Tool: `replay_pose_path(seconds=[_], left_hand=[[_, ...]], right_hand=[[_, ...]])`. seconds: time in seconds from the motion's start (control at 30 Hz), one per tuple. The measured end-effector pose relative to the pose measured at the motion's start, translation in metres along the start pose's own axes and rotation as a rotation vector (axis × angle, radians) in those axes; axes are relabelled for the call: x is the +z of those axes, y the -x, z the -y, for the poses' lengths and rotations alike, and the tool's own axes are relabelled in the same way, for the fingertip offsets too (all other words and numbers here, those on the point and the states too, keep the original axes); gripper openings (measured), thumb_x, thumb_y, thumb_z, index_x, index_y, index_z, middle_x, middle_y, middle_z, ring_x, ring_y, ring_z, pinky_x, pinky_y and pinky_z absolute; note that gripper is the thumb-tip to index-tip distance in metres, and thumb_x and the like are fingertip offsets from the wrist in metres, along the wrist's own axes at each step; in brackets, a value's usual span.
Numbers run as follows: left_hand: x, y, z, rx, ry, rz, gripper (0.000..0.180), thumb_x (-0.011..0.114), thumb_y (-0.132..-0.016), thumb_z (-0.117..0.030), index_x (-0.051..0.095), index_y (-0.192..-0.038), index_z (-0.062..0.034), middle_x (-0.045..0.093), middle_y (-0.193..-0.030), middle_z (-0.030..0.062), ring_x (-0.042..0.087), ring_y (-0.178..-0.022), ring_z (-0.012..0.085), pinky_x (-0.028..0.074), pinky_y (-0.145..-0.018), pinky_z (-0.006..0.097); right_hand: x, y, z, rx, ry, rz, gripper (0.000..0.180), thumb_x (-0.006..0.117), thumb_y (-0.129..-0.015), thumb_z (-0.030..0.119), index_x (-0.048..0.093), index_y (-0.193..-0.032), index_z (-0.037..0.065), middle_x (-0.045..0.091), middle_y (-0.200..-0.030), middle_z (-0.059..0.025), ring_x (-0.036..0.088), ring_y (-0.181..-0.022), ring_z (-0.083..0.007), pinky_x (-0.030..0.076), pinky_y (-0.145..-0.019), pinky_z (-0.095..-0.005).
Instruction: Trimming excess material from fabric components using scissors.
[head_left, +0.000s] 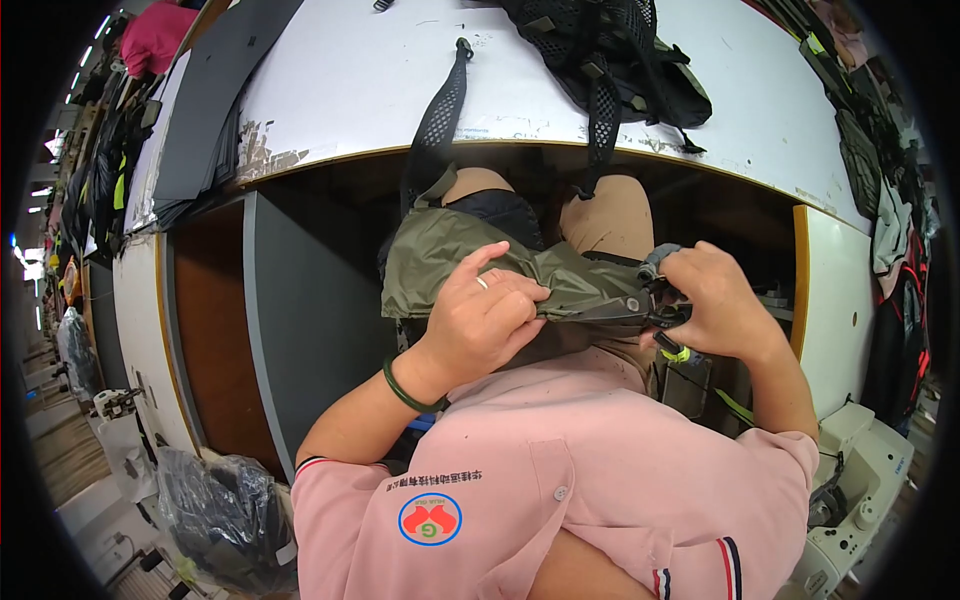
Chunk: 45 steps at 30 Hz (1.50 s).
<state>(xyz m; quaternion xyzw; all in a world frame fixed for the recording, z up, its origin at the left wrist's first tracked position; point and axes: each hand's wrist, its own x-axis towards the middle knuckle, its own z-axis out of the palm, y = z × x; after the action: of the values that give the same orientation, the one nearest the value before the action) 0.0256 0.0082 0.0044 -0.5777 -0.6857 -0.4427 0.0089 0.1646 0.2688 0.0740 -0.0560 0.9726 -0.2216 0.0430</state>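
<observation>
Across my lap lies a piece of olive-green, shiny fabric [430,250], partly over my knees and below the table edge. My left hand [485,315] pinches its near edge between thumb and fingers; a ring and a dark green bangle are on this hand and wrist. In my right hand [712,298] is a pair of dark scissors [632,304], the pivot screw showing and the blades pointing left along the fabric's edge. Grey wrapping shows around the handle. Whether the blades touch the cloth I cannot tell.
On the white table [350,80] ahead lies a black mesh backpack [610,60], its straps hanging over the edge. Dark grey sheets [205,110] are stacked at the left. A plastic-wrapped bundle [220,510] stands lower left, a sewing machine [855,490] lower right.
</observation>
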Motion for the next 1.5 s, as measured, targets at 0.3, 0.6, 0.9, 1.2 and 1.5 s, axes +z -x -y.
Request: replay_pose_path(seconds=[0.3, 0.6, 0.9, 1.2, 1.5], left_hand=[[0.0, 0.002, 0.0, 0.059, 0.043, -0.009, 0.035, 0.081, -0.063, 0.001, 0.05, -0.074, -0.0109, 0.073, -0.089, 0.0056, 0.072, -0.083, 0.0228, 0.045, -0.104, 0.053], [0.0, 0.001, 0.0, 0.081, 0.045, -0.005, 0.035, 0.082, -0.063, -0.001, 0.049, -0.074, -0.0101, 0.073, -0.087, 0.0058, 0.071, -0.08, 0.0223, 0.046, -0.102, 0.053], [-0.001, 0.002, 0.0, 0.094, 0.037, -0.004, 0.035, 0.082, -0.063, -0.001, 0.049, -0.073, -0.0098, 0.073, -0.088, 0.006, 0.071, -0.079, 0.0225, 0.047, -0.101, 0.053], [0.0, 0.001, -0.001, 0.093, 0.042, 0.019, 0.034, 0.081, -0.066, -0.001, 0.049, -0.074, -0.01, 0.072, -0.088, 0.0055, 0.071, -0.079, 0.0224, 0.047, -0.101, 0.052], [0.002, 0.003, 0.002, 0.08, 0.066, 0.027, 0.032, 0.08, -0.067, -0.001, 0.05, -0.075, -0.0098, 0.073, -0.087, 0.0057, 0.07, -0.078, 0.0217, 0.048, -0.101, 0.052]], right_hand=[[-0.023, -0.013, -0.003, -0.064, 0.162, 0.138, 0.053, 0.09, -0.056, 0.043, 0.056, -0.076, 0.007, 0.054, -0.065, -0.0072, 0.056, -0.068, -0.0279, 0.039, -0.068, -0.0375], [-0.019, -0.019, -0.001, -0.089, 0.193, 0.123, 0.041, 0.086, -0.06, 0.032, 0.058, -0.076, 0.008, 0.055, -0.066, -0.007, 0.057, -0.07, -0.0265, 0.04, -0.07, -0.0367], [-0.028, -0.018, -0.001, -0.128, 0.232, -0.007, 0.037, 0.086, -0.059, 0.025, 0.056, -0.074, 0.008, 0.054, -0.066, -0.0052, 0.057, -0.07, -0.0246, 0.039, -0.068, -0.0353], [-0.028, -0.018, 0.002, -0.177, 0.314, -0.048, 0.032, 0.082, -0.06, 0.017, 0.054, -0.073, 0.009, 0.052, -0.067, -0.0039, 0.055, -0.07, -0.0227, 0.038, -0.068, -0.0354], [-0.021, -0.018, 0.005, -0.229, 0.417, -0.129, 0.041, 0.084, -0.055, 0.024, 0.052, -0.076, 0.01, 0.053, -0.072, -0.0023, 0.054, -0.072, -0.0222, 0.037, -0.069, -0.0359]])
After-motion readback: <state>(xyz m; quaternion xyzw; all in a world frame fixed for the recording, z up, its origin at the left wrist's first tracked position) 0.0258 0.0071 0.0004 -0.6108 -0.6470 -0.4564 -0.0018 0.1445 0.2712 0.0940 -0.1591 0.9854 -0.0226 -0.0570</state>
